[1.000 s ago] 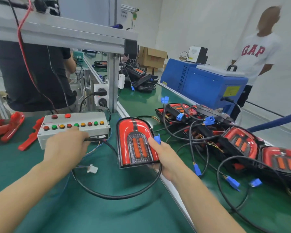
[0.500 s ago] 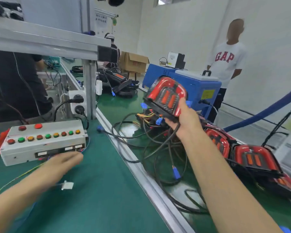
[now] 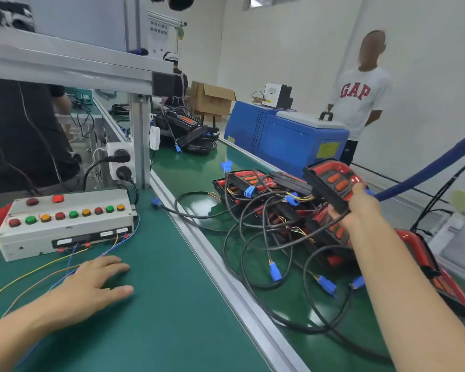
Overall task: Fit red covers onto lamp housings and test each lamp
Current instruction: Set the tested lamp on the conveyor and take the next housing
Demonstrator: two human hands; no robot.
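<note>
**Tested lamp held over the pile, right of frame**

The right hand (image 3: 356, 208) grips a lamp (image 3: 333, 182) by its lower edge, fingers curled round the black housing, thumb against the glossy red cover. The lamp hangs tilted in the air at centre right, its long axis running from the hand up and left, directly above the heap of finished lamps (image 3: 255, 181) and their tangled black cables (image 3: 253, 237) with blue connectors. That is the relation the next move seems to turn on: the free spot lies below and slightly left of the hand, so a short lowering would likely set it down.

The left hand (image 3: 91, 285) lies flat, fingers spread and relaxed, on the matte green desk (image 3: 172, 318) at lower left, holding nothing. Just above it sits the grey test box (image 3: 65, 224) with its row of round coloured buttons, thin loose wires trailing from its front. The left hand is by far the nearer to that box.
</note>
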